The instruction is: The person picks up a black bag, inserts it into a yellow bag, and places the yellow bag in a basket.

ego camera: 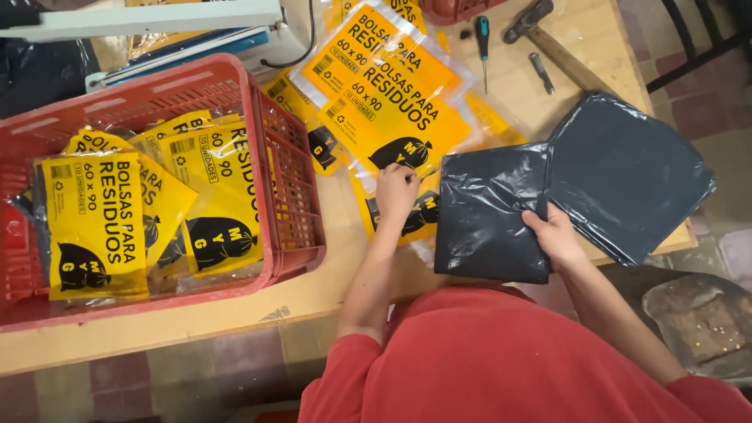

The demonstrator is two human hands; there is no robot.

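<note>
Your right hand (554,233) grips the folded black bag (489,211) at its right edge, thumb on top and fingers tucked under, so it is closed on the plastic. That bag lies flat on the bench (235,313) right in front of you, a rough rectangle with its long axis running away from you, tilted a little to the right at the far end. Its near edge sits close to the bench's front edge. Just beside it on the right, touching or overlapping at the corner, lies a stack of black bags (627,172), turned like a diamond (1 corner hangs past the bench edge).

Your left hand (395,192) reaches forward with the wrist straight and the forearm pointing away from you. Its fingers are curled and pinched on the clear edge of a yellow packet (384,102), at the bag's far left corner. The packets fan out across the middle of the bench, their long axes slanting up to the left.

To your left stands a red crate (290,180) holding more yellow packets (98,227). At the far end of the bench lie a hammer (548,39), a screwdriver (483,43) and a white sealing machine (157,19).
</note>
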